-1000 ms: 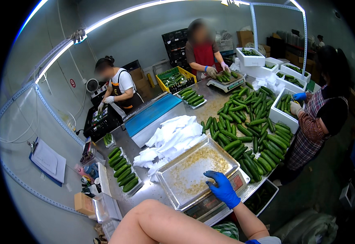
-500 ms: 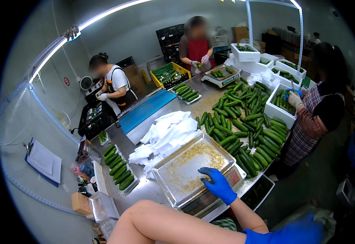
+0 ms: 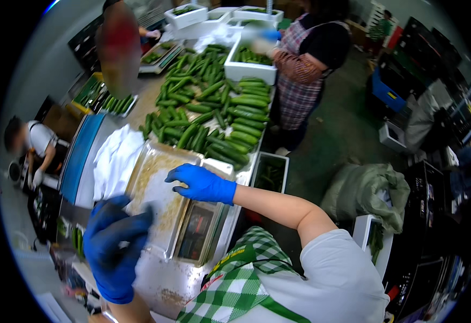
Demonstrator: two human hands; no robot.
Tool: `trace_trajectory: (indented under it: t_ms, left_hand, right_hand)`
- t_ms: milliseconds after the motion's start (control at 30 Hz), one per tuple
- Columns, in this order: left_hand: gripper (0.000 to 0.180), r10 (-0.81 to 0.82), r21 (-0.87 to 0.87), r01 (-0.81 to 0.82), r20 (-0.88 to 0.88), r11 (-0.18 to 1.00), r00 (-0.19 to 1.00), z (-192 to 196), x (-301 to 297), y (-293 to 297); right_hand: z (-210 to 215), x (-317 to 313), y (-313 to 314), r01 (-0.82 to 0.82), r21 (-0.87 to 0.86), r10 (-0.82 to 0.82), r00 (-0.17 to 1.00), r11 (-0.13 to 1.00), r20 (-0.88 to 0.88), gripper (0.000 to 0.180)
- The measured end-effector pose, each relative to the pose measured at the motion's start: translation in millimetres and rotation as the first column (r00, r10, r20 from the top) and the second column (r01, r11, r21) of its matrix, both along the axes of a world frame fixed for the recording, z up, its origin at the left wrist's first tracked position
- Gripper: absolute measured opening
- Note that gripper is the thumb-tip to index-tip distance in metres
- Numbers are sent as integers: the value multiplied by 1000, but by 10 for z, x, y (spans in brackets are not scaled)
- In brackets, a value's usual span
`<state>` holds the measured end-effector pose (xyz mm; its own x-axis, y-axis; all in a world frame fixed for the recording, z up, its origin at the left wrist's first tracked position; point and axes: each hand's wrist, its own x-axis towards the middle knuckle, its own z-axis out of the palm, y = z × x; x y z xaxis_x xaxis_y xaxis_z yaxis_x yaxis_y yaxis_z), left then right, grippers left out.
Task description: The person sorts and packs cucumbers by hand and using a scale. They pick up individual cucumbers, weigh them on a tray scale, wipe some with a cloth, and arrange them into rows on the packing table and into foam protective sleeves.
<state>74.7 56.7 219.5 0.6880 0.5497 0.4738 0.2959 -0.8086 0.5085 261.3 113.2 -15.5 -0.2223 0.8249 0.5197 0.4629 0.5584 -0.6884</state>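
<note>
Metal tray [image 3: 150, 177] lies under the right hand [image 3: 200, 184] — fingers [image 3: 175, 173] spread flat on it, gripping nothing.

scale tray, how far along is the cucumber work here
Done: some white boxes at the far end already hold cucumbers. In hand: the metal scale tray carries only crumbs, with the right hand flat on its rim and the left hand raised open over its near end, blurred. Left: a big pile of loose cucumbers covers the table beyond the tray, unsorted.
</note>
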Motion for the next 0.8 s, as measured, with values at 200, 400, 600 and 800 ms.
trace_trajectory:
  t_ms: [200, 400, 600, 800]
  left_hand:
    - [18, 538, -599, -405, 53, 691, 841, -1378, -1451, 135]
    - [27, 869, -697, -589, 101, 409, 484, -1409, -1461, -419]
    - [30, 912, -657, -694, -25, 294, 410, -1286, -1430, -424]
    - [25, 901, -663, -654, 75, 364, 427, -1165, -954, -194]
  right_hand:
    - [69, 182, 166, 35, -92, -31, 998, 995, 46, 24]
    - [15, 92, 514, -10, -89, 18, 996, 996, 88, 26]
    - [125, 61, 944, -67, -35, 62, 989, 997, -134, 23]
    - [360, 124, 1020, -135, -319, -147, 679, 938, -719, 22]
